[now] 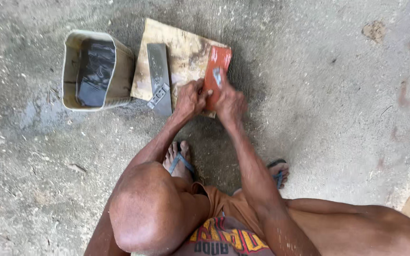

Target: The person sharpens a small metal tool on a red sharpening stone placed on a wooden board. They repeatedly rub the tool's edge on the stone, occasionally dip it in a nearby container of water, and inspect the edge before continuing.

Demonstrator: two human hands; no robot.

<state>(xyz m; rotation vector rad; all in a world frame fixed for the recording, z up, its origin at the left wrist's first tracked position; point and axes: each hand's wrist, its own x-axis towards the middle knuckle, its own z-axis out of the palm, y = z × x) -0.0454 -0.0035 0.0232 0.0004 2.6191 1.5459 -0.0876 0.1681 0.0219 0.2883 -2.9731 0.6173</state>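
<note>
On the board (186,52), orange block (218,71) lengthwise away (slightly tilted), both hands clamped on it.

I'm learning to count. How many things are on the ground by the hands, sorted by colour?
Orange: 1, the orange block that the left hand and right hand touch.
Grey: 1, the grey metal piece.
Tan: 2, the wooden board and the tub.
Total: 4

Orange-red sheet of sandpaper (217,71): rectangular, held near-upright over the right edge of the stained wooden board (186,52), lower end gripped, upper end free
</note>
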